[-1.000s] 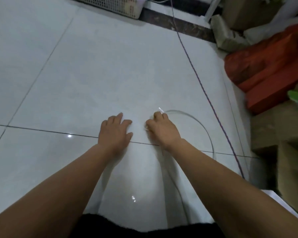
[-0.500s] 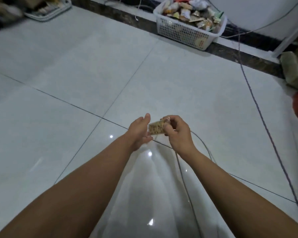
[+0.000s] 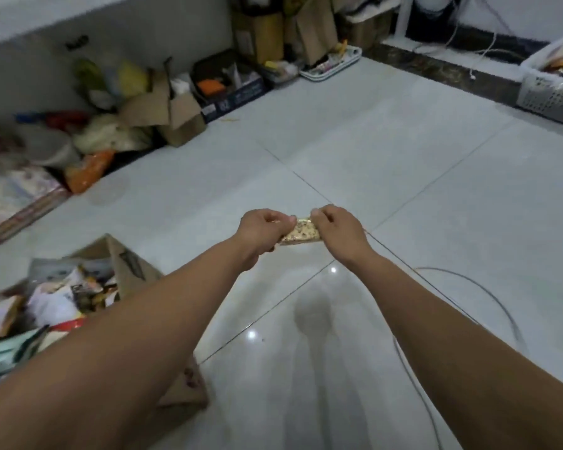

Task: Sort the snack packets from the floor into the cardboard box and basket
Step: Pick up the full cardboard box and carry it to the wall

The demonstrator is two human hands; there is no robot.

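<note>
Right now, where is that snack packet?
Centre of the head view: the snack packet is pinched between the left hand and right hand, above the floor.

A small clear snack packet (image 3: 301,234) with a pale, speckled bar inside is held level above the floor (image 3: 403,190), pinched at its ends by the left hand (image 3: 264,228) and right hand (image 3: 337,228). The open cardboard box (image 3: 127,267) sits at lower left, full of mixed packets (image 3: 56,297). The white perforated basket (image 3: 546,95), far right, also holds some.
</note>
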